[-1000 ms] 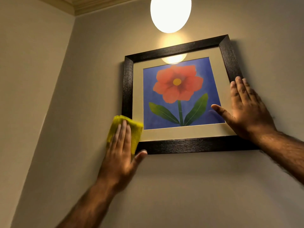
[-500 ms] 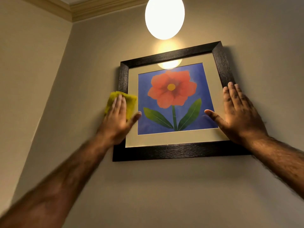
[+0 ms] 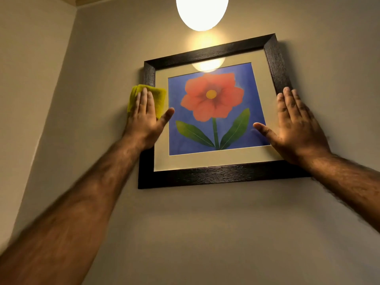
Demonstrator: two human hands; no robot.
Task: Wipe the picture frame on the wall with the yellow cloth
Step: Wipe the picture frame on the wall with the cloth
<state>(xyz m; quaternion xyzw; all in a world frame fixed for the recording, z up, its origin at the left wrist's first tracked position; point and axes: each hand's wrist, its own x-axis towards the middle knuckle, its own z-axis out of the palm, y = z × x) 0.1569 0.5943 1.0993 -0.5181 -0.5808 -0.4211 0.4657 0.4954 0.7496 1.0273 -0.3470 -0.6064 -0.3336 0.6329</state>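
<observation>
A dark wooden picture frame (image 3: pixel 218 175) hangs tilted on the beige wall, holding a red flower print on blue with a cream mat. My left hand (image 3: pixel 145 118) lies flat on a folded yellow cloth (image 3: pixel 161 95), pressing it against the frame's left side, a little above mid-height. The cloth covers that stretch of the frame. My right hand (image 3: pixel 296 128) rests flat on the frame's right side, fingers together and pointing up, thumb spread over the glass. It holds nothing.
A glowing round lamp (image 3: pixel 202 11) hangs just above the frame and reflects in the glass. A side wall (image 3: pixel 30 89) meets the picture wall in a corner to the left. Bare wall lies below the frame.
My left hand has slid the yellow cloth up the frame's left side from the lower left corner. My right hand has kept its place on the right side.
</observation>
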